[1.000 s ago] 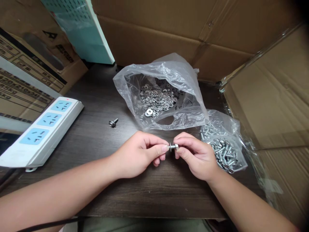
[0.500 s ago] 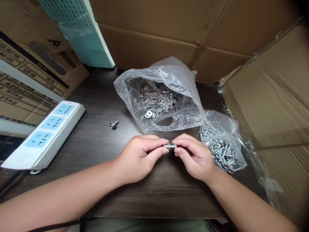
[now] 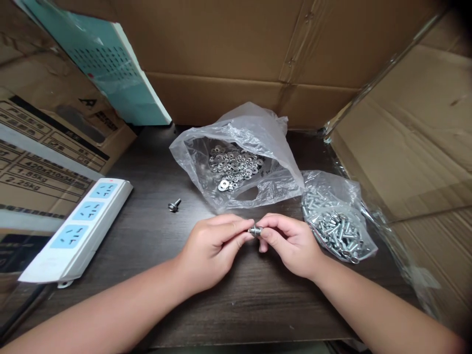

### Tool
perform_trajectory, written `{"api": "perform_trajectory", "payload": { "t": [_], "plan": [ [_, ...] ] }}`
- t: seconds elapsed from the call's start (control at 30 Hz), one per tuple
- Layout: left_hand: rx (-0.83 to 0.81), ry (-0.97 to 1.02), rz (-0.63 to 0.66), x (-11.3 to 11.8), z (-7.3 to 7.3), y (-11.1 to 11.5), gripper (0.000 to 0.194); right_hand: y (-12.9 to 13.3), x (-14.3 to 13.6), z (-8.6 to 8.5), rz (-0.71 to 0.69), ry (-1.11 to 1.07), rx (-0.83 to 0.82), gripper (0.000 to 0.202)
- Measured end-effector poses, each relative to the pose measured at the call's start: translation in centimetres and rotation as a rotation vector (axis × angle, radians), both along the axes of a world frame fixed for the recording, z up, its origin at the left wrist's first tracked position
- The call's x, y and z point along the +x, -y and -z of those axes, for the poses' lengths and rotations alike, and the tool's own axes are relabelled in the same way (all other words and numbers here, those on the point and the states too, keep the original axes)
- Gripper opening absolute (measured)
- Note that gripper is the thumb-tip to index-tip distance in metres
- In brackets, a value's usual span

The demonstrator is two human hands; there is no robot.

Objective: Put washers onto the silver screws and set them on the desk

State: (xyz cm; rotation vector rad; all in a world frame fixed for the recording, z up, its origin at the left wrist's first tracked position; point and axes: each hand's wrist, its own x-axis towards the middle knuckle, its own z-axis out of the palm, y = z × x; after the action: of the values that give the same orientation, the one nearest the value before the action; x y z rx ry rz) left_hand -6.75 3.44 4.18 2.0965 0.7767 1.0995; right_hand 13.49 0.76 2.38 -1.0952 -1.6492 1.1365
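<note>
My left hand (image 3: 216, 246) pinches one end of a small metal bolt (image 3: 255, 230) between thumb and forefinger. A round washer sits on the bolt beside those fingertips. From the other side, my right hand (image 3: 291, 243) has its thumb and forefinger closed on the bolt's right end. The fingertips partly cover both ends, so I cannot tell whether a nut is on it. Left of my hands, another bolt with a washer (image 3: 173, 206) lies on the dark table (image 3: 206, 314).
Behind my hands an open plastic bag (image 3: 276, 137) holds many washers and nuts. A second clear bag (image 3: 350, 189) of bolts lies to the right. A white power strip (image 3: 106, 216) sits on the left. Cardboard panels (image 3: 221, 44) enclose the back and sides.
The washer and the fingers of my two hands have come closer together along the bolt, and my right grip has shifted. The whole view has tilted up slightly.
</note>
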Motion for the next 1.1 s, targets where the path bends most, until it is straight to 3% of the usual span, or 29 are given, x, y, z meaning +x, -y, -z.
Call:
{"api": "perform_trajectory", "payload": {
  "t": [0.23, 0.33, 0.53, 0.83, 1.1],
  "plan": [
    [-0.771, 0.028, -0.065, 0.4, -1.0, 0.1, 0.025, 0.2, 0.1, 0.0, -0.016, -0.091, 0.105, 0.014],
    [-0.884, 0.066, -0.008, 0.4, -1.0, 0.2, 0.029, 0.0, 0.3, 0.0, -0.010, -0.057, 0.175, 0.016],
    [-0.710, 0.013, 0.008, 0.2, -0.7, 0.5, 0.028, 0.0, 0.4, 0.1, 0.028, -0.050, 0.220, 0.014],
    [-0.227, 0.010, -0.035, 0.4, -0.4, 0.1, 0.018, -0.4, 0.4, 0.0, -0.015, 0.008, 0.246, 0.015],
    [-0.030, 0.017, -0.056, 0.3, 0.1, -0.2, 0.017, -0.7, 0.6, 0.2, -0.040, 0.061, 0.242, 0.020]
  ]
}}
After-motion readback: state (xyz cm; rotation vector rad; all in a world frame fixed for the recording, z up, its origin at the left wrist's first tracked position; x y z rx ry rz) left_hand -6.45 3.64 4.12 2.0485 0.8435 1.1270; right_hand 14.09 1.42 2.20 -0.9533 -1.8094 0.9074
